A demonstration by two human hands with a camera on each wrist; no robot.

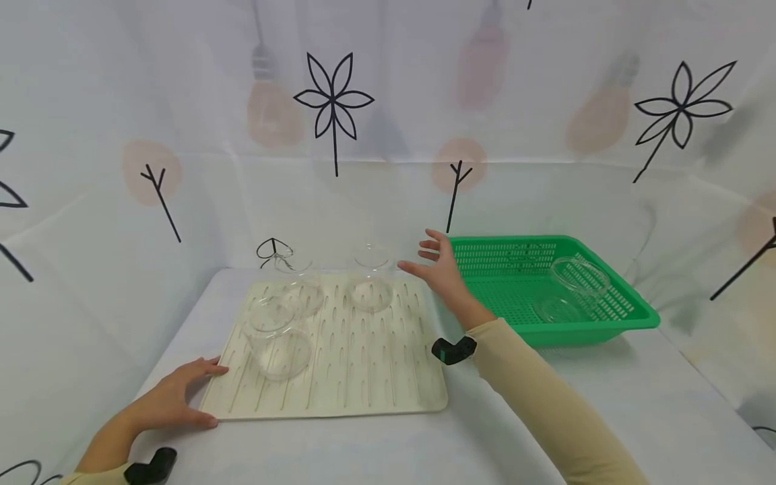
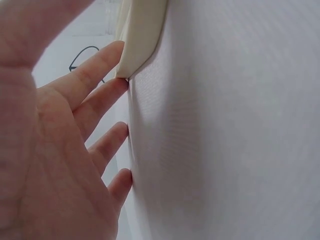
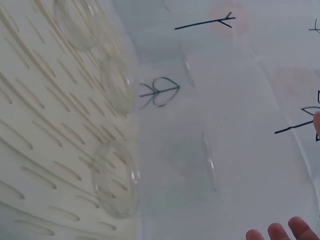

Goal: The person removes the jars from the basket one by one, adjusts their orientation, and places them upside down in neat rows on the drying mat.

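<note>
Three clear, see-through cups stand upright on a cream ridged mat (image 1: 376, 387): the front-left cup (image 1: 281, 347), the back-left cup (image 1: 301, 293) and the back-right cup (image 1: 371, 283). My left hand (image 1: 166, 402) is at the mat's front-left corner, fingers spread along the left edge and thumb by the front edge. In the left wrist view, fingertips touch the mat's corner (image 2: 141, 45). My right hand (image 1: 445, 273) is raised just right of the back-right cup, fingers apart and nothing held. Only some of its fingertips (image 3: 296, 227) show in the right wrist view.
A green plastic basket (image 1: 582, 333) sits right of the mat, beyond my right forearm. Inside it lie clear pieces, one low on the floor (image 1: 556, 308) and one toward the right side (image 1: 578, 275). A patterned white cloth (image 1: 388, 135) hangs behind.
</note>
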